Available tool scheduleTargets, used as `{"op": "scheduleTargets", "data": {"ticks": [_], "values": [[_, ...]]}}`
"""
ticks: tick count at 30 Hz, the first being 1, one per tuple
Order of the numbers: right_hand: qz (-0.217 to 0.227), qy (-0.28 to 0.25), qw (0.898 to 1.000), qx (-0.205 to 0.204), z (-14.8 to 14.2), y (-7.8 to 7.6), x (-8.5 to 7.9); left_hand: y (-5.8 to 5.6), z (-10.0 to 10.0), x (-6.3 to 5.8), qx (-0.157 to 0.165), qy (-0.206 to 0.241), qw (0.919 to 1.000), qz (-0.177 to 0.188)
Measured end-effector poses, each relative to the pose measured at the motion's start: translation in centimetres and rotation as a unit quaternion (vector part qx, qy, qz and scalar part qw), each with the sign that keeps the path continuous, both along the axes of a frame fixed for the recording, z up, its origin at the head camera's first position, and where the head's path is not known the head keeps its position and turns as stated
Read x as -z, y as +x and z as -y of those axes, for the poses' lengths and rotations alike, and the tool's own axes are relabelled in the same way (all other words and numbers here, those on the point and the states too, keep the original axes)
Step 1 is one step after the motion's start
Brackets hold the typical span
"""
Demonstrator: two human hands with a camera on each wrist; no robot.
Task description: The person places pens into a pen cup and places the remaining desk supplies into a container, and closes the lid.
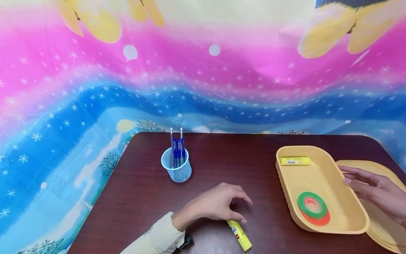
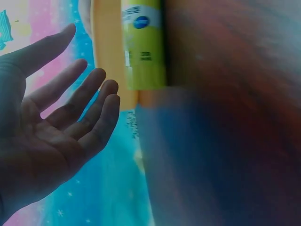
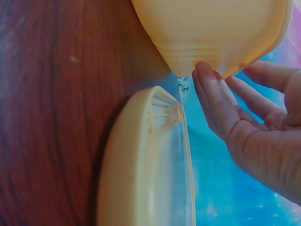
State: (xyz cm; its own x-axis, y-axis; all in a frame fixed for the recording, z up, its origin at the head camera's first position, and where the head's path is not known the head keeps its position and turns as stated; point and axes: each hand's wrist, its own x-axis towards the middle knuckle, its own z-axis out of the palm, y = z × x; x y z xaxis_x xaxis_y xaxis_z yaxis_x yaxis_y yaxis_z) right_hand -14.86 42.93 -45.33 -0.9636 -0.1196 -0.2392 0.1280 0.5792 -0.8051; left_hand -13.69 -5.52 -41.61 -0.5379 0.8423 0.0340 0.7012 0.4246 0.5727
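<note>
My left hand (image 1: 219, 201) hovers over a yellow glue stick (image 1: 240, 237), thumb and fingers bent and spread apart. In the left wrist view the glue stick (image 2: 145, 61) lies beyond the fingertips, and the palm is bare. At the right, the fingers of my right hand (image 1: 375, 190) touch the right side of a yellow plastic box (image 1: 344, 211). The right wrist view has those fingers fairly straight against the box's outer wall (image 3: 188, 47). Inside the box lie a second glue stick (image 1: 295, 161) and a green tape roll (image 1: 312, 205) overlapping an orange one (image 1: 320, 219).
The yellow box lid (image 1: 377, 233) lies right of the box, partly under my right hand. A light blue mesh cup (image 1: 180, 173) with pens and pencils stands at the back left of the dark wooden table (image 1: 136, 197). A patterned cloth (image 1: 190, 70) hangs behind.
</note>
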Motion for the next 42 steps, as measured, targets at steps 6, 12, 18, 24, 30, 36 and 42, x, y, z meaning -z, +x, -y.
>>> {"op": "scheduleTargets", "data": {"ticks": [6, 12, 18, 24, 30, 36, 42], "values": [[-0.006, 0.001, 1.0, -0.003, -0.2, 0.1, 0.0, 0.3, 1.2, 1.2, 0.007, 0.0, 1.0, 0.006], [-0.008, 0.004, 1.0, -0.008, -0.3, 0.3, -0.2, 0.8, 1.9, 2.1, 0.014, -0.018, 0.9997, -0.004], [-0.005, -0.011, 1.0, -0.01, -0.3, 0.4, -0.4, 1.3, 2.0, 2.1, 0.01, -0.07, 0.9968, -0.037], [-0.012, 0.001, 1.0, -0.016, -0.1, 0.4, -0.5, 1.7, 1.9, 2.0, 0.015, -0.099, 0.9929, -0.064], [-0.008, -0.005, 1.0, -0.021, 0.0, 0.4, -0.5, 1.7, 2.0, 1.6, 0.017, -0.084, 0.9957, -0.036], [-0.004, -0.009, 1.0, -0.02, 0.0, 0.4, -0.5, 0.9, 1.8, 0.3, 0.002, -0.049, 0.9986, -0.021], [-0.012, -0.006, 1.0, -0.017, -0.1, 0.5, -0.7, 0.1, 1.1, -0.8, -0.028, 0.001, 0.9991, -0.031]]}}
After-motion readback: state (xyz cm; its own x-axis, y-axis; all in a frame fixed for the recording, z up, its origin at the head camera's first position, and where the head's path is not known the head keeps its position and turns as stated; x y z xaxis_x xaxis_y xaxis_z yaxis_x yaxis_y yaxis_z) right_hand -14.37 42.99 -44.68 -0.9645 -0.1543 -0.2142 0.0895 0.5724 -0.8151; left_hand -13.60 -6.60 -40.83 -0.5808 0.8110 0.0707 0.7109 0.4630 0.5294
